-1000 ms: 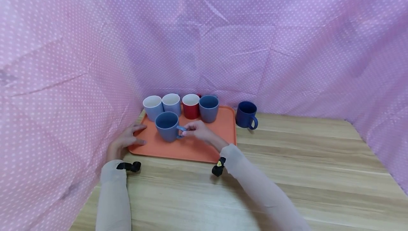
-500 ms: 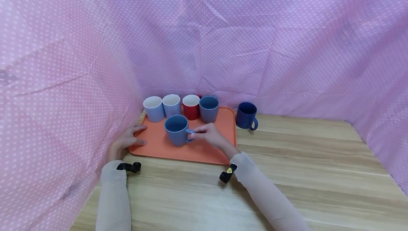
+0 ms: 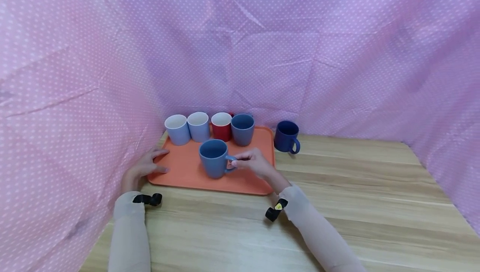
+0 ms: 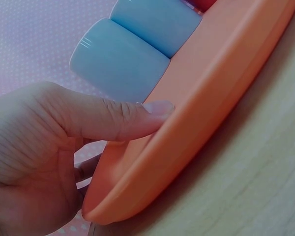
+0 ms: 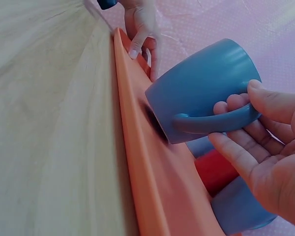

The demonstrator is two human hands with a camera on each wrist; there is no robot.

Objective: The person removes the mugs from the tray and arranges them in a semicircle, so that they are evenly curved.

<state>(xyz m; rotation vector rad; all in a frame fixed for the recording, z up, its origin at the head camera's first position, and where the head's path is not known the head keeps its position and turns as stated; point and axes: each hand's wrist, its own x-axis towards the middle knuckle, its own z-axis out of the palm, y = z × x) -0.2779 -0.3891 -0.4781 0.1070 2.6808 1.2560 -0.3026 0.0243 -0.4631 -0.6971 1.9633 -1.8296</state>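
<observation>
My right hand [image 3: 256, 164] pinches the handle of a grey-blue mug [image 3: 214, 161] between thumb and fingers. The mug is upright over the front middle of the orange tray [image 3: 180, 172]. In the right wrist view a dark shadow lies under its base, which appears slightly off the tray. At the tray's left end, my left hand [image 3: 141, 167] rests on the rim. Its thumb [image 4: 132, 118] lies straight over the rim in the left wrist view, and the other fingers are partly hidden behind the tray edge.
Along the tray's back stand two light-blue cups [image 3: 177, 130] with white insides, a red cup [image 3: 221, 128] and another grey-blue mug [image 3: 243, 130]. A dark blue mug [image 3: 286, 136] stands on the wooden table [image 3: 356, 188] just right of the tray. Pink dotted cloth [image 3: 270, 63] hangs behind and left.
My right hand has moved the grey-blue mug to the right and nearer the tray's front edge, away from the light-blue cups. The left hand has stayed on the tray's left end.
</observation>
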